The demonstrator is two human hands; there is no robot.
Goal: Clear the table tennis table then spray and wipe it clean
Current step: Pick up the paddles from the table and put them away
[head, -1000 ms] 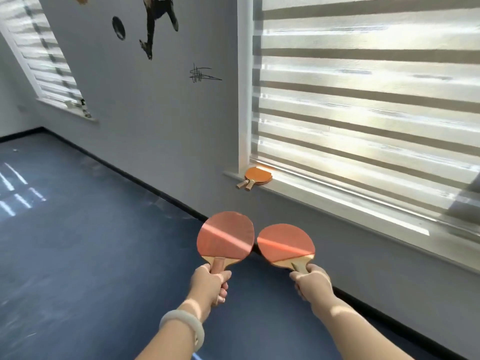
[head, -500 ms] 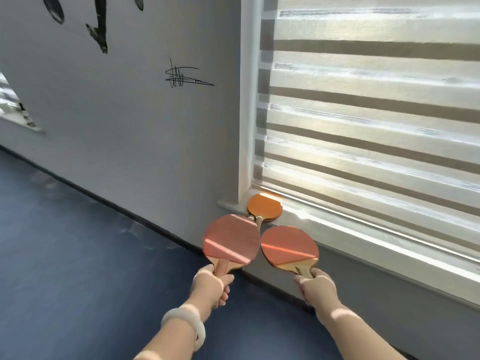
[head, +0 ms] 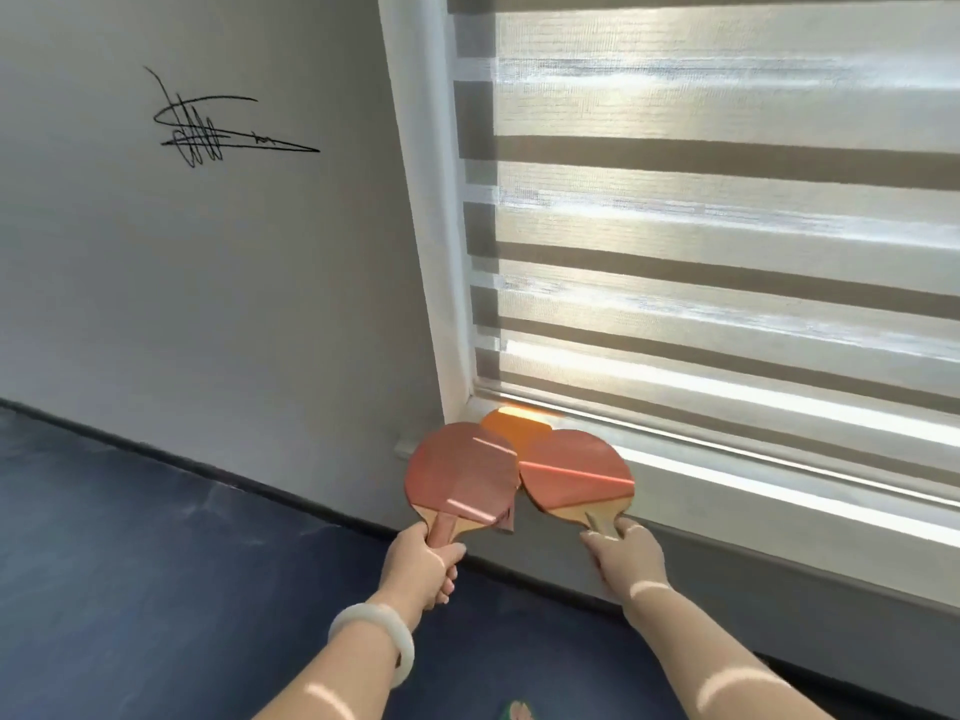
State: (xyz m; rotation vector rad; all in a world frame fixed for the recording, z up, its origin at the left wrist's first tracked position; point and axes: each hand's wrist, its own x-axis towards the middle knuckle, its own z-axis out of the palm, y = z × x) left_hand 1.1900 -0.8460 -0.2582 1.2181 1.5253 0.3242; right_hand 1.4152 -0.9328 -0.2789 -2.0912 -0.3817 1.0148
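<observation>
Head view | left hand [head: 423, 566] grips paddle [head: 462, 475] | right hand [head: 626, 556] grips paddle [head: 576, 475] | both aimed at sill [head: 727, 475], 12 o'clock, likely stowing beside orange paddle [head: 511, 426]

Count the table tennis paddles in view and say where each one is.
3. One paddle in the left hand, one in the right hand, one on the windowsill; more may hide behind.

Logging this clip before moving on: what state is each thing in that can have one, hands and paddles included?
Left hand: grips the left paddle's handle.
Right hand: grips the right paddle's handle.
Left paddle: held up, red face to camera.
Right paddle: held up, red face to camera.
Orange paddle: lying on the windowsill, mostly hidden.
Window blind: lowered to the sill.
</observation>
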